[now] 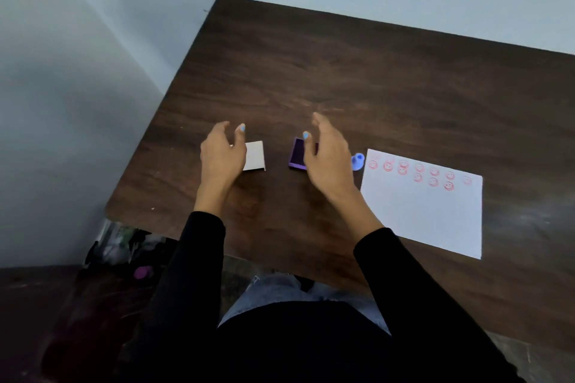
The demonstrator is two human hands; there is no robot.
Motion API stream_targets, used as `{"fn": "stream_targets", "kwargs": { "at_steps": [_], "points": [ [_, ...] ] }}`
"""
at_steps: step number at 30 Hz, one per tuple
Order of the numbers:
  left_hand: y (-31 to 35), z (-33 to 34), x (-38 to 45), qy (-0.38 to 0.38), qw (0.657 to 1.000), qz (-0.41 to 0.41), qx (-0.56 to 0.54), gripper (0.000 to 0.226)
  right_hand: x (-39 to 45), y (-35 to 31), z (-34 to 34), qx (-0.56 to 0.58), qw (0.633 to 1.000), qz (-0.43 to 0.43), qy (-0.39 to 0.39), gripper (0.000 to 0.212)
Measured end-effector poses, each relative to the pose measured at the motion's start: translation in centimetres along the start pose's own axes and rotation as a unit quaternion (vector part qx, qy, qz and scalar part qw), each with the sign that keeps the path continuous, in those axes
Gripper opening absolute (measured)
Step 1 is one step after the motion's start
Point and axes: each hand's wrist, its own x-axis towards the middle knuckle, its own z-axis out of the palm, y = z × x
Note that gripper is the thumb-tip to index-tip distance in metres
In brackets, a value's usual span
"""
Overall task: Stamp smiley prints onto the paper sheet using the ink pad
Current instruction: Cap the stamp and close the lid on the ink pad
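Note:
A white paper sheet (426, 214) lies on the dark wooden table (342, 78) at the right, with several red smiley prints along its top edge. A small blue stamp (357, 162) stands just off the sheet's top left corner. The purple ink pad (297, 157) sits in the middle, partly hidden by my right hand (326, 158), which hovers open over it. My left hand (222, 155) hovers open beside a white lid or box (255, 155), covering its left part. Neither hand holds anything.
The table's left edge and rounded near corner are close to my left arm. Below that corner, on the floor, lies a dark pile of things with a purple item (143, 272). A grey wall runs behind the table.

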Motion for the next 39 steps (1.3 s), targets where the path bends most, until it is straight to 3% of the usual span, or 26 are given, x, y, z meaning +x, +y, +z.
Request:
{"fn": "stream_targets", "kwargs": {
  "at_steps": [5, 11, 14, 18, 23, 28, 39],
  "points": [
    [-2.1, -0.2, -1.6, -0.001, 0.997, -0.053, 0.049, 0.043, -2.3, -2.5, 5.0, -0.146, 0.977, -0.084, -0.132, 0.053],
    [-2.9, 0.6, -3.3, -0.011, 0.996, -0.077, 0.041, 0.043, -4.0, -3.2, 7.2, -0.217, 0.95, -0.099, -0.204, 0.062],
    [-2.6, 0.6, -3.6, 0.002, 0.997, -0.079, 0.016, 0.047, -3.9, -3.4, 6.9, -0.163, 0.967, -0.075, -0.181, 0.061],
    [-1.3, 1.1, -3.7, 0.029, 0.998, -0.033, -0.035, 0.049, -3.7, -3.2, 5.7, -0.048, 0.997, -0.022, -0.062, 0.054],
    [0.8, 4.2, -4.3, -0.02, 0.998, 0.034, -0.054, 0.047, -3.5, -0.9, 3.1, 0.03, 0.996, 0.062, 0.05, 0.049],
    [1.2, 6.9, -4.8, -0.048, 0.995, 0.061, -0.058, 0.046, -4.0, 2.0, 1.5, 0.031, 0.991, 0.101, 0.081, 0.044],
    [0.9, 8.2, -5.1, -0.029, 0.991, 0.087, -0.096, 0.04, -4.7, 3.4, 1.1, 0.005, 0.99, 0.133, 0.045, 0.044]
  ]
}}
